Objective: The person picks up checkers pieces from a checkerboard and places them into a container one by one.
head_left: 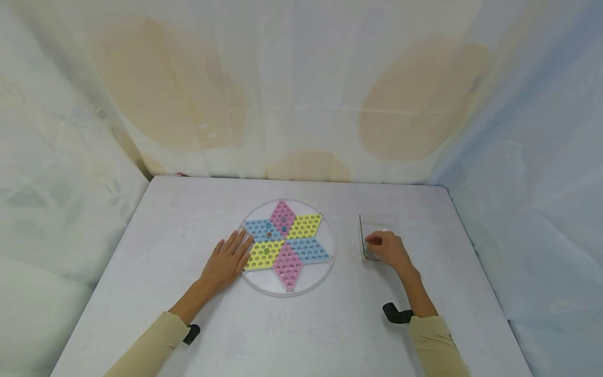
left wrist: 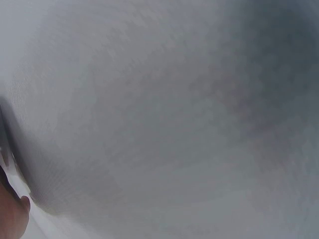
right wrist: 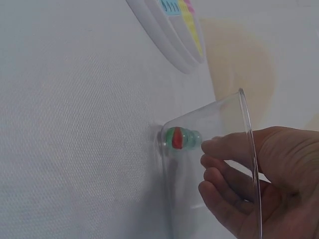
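My left hand (head_left: 227, 261) lies flat with fingers spread, its fingertips on the left edge of a round white Chinese checkers board (head_left: 312, 273). The board bears a pink, yellow and blue star of holes, with several marbles (head_left: 266, 251) in its left and upper parts. To the right, my right hand (head_left: 388, 247) reaches into a clear plastic box (right wrist: 199, 113). Its fingers are loosely bent, with nothing visible between thumb and forefinger. Beyond the thumb tip, a red and green marble (right wrist: 177, 138) and pale green ones sit in the box's corner.
The white-covered table (head_left: 282, 335) runs back to a pale curtain (head_left: 301, 94) with tan patches. More curtains hang at both sides. Dark wrist cameras (head_left: 397, 314) are strapped on both wrists. Mostly blurred grey surface fills the left wrist view.
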Demonstrator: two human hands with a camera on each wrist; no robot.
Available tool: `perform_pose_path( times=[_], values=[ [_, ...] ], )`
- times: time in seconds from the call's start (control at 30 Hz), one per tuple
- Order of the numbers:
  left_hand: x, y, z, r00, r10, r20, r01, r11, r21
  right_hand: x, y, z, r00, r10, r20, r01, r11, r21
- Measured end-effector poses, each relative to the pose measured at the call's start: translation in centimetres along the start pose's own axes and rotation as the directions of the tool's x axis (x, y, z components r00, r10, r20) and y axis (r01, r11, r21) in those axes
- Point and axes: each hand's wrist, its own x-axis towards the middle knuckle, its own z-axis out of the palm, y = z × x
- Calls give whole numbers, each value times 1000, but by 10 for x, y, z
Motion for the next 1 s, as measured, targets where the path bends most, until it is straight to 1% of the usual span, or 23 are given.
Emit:
perform_pose_path(
  times=[0.17, 0.33, 0.67, 0.87, 1.0],
  values=[
    [0, -1, 1, 1000, 1, 3, -1, 1000, 5, -1, -1, -1, 1000, 2, -7, -2, 1000, -4],
    [0, -1, 0, 1000, -1, 3, 1, 1000, -4, -1, -5, -3, 999, 0, -37, 0, 1000, 6],
    [0, -1, -1, 1000, -5, 8, 5, 1000, -1, -8, -22, -15, 990, -57, -131, 64, 997, 49],
    [0, 0, 0, 1000, -6, 16, 6, 1000, -5, -10, -37, -16, 987, -78, -144, 90, 993, 82],
    [0, 0, -1, 1000, -2, 16, 2, 1000, -6, -10, -45, -14, 982, -110, -154, 126, 987, 99]
  ],
)
